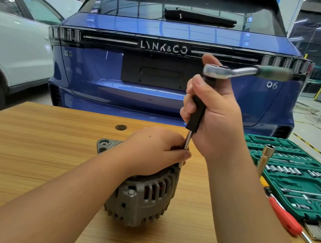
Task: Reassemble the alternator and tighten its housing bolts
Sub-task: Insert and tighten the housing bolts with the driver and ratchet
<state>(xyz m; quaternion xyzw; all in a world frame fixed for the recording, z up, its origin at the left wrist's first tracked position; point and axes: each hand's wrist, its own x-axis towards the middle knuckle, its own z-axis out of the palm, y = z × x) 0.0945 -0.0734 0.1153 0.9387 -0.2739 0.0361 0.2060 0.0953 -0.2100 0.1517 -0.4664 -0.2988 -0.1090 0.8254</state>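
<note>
The grey cast-metal alternator with a slotted housing (141, 194) stands at lower centre of the frame on a light wood-grain table (22, 162), one hex housing bolt (131, 193) visible on its near flank. The left hand (154, 152) lies over the top of the alternator with fingers curled down around it, the thumb and forefinger closing beside the lower end of a slim steel extension shaft (187, 144) where it meets the housing; the socket and the bolt beneath it are hidden by that hand. The right hand (215, 117), at centre right, is wrapped tightly round a black cylindrical driver grip (196, 114) on the shaft, all fingers fully curled. A chrome ratchet wrench with a green handle (243, 71) sits on top of the grip, its handle pointing toward the upper right and blurred. Judged from this arrangement, a housing bolt is being run down. The chief risk is the tall tool stack tipping off axis: with the ratchet handle unsupported, a sideways load could cam the socket off the bolt head and round it, or cross-thread the bolt. The alternator rests unclamped, so torque could also twist or roll it if the left hand slackens. At the right edge lie an open green socket-set case (296, 161), a loose long tubular socket (265, 159) leaning on it, and a red-handled screwdriver (286, 221). A blue car's rear (160, 92) fills the background.
</note>
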